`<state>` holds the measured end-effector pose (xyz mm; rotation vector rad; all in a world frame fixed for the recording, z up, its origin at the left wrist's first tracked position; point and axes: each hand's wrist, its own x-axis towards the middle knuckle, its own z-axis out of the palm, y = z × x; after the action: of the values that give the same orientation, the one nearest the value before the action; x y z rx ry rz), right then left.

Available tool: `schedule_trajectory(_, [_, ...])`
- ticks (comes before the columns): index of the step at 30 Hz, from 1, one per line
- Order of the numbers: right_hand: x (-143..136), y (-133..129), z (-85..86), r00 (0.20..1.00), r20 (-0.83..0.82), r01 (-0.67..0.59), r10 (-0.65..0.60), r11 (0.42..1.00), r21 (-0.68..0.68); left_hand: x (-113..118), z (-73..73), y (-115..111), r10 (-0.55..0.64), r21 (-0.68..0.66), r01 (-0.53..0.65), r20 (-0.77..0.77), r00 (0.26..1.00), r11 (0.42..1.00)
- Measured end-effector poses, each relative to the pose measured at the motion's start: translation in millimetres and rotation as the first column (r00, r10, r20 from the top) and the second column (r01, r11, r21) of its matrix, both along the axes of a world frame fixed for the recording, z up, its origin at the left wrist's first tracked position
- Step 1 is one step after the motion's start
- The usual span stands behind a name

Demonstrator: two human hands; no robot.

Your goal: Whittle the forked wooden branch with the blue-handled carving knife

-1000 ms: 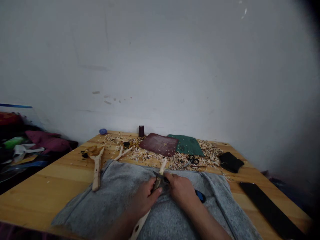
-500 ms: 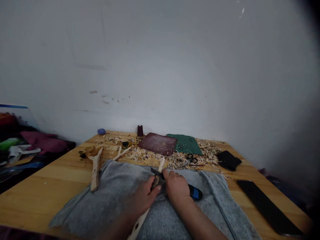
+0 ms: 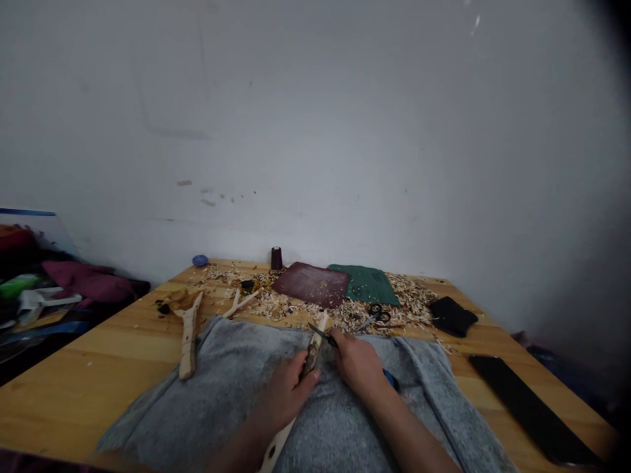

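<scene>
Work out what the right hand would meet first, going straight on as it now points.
Probably the stick in the left hand: the right hand points forward and leftward, its knife crossing the stick in view; depth is unclear.

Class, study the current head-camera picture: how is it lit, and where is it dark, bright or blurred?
Head view: dim overall, with the wall paler mid-picture; head view: black shading in the upper right corner, a small bright glint nearby; head view: the left forearm looks smeared, while the knife blade by the right hand is small but distinguishable.
</scene>
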<state>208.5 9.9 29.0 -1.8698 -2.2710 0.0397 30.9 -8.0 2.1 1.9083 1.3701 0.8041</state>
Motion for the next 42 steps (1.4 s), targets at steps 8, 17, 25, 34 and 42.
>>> schedule_trajectory(8, [-8.1, -10.7, -3.8, 0.990, 0.106, -0.090, 0.087, 0.996, 0.024, -3.4, -1.1, 1.7, -0.035, -0.101, 0.053, 0.165, 0.986, 0.993])
schedule_trajectory(17, [-19.8, -5.0, -11.6, 0.982, 0.188, 0.019, -0.029, 0.998, 0.054, -1.3, 10.9, 0.7, -0.041, -0.124, 0.064, 0.183, 0.982, 0.990])
schedule_trajectory(25, [-23.1, -1.9, -10.9, 0.981, 0.188, 0.038, -0.047, 0.998, 0.049, -1.6, 9.4, 1.1, -0.048, -0.084, 0.058, 0.120, 0.992, 0.995])
schedule_trajectory(34, [-22.0, 0.4, -8.3, 0.974, 0.210, 0.068, -0.083, 0.994, 0.082, 0.6, 10.4, 1.5, -0.046, 0.015, 0.048, -0.104, 0.994, 0.999])
schedule_trajectory(42, [-7.2, 9.7, -8.2, 0.961, 0.214, 0.150, -0.175, 0.980, 0.131, 5.1, 10.1, -2.5, -0.047, 0.050, 0.061, -0.242, 0.969, 0.997])
